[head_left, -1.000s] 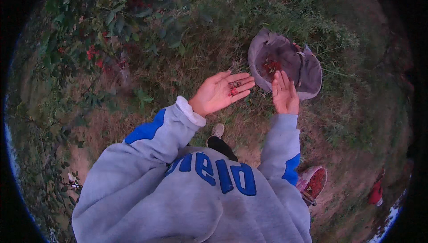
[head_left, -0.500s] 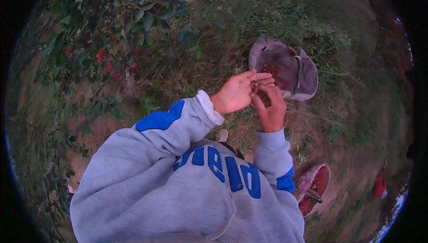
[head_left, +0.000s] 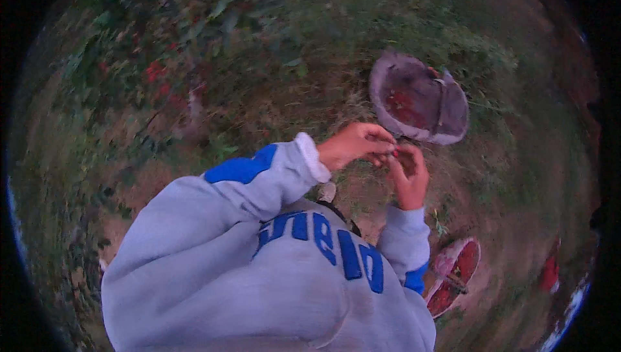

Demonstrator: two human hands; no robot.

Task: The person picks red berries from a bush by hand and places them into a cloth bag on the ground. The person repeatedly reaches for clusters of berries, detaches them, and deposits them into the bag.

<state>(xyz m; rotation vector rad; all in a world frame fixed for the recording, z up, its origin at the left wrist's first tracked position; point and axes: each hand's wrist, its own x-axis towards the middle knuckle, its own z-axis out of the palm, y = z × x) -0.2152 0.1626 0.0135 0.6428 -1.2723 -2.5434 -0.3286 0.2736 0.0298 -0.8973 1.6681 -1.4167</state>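
Observation:
My left hand (head_left: 359,145) and my right hand (head_left: 411,174) meet fingertip to fingertip in front of my chest. Both are closed in a pinch around a few tiny red berries (head_left: 396,153), of which just a speck of red shows between the fingers. Motion blur hides any stem. Just beyond the hands, a grey cloth-like container (head_left: 457,119) with a band across its opening sits on the grass, red berries (head_left: 401,103) lying inside it.
Leafy bushes with red berry clusters (head_left: 155,72) stand at the far left. Beside my right elbow is a bucket (head_left: 446,261) with a handle, holding red berries. A red object (head_left: 550,273) lies at the far right. A shoe (head_left: 327,191) shows below my hands.
Both hands have moved nearer my body and slightly right, away from the grey container. My left hand, earlier flatter with fingers extended, now has its fingers bent into a pinch.

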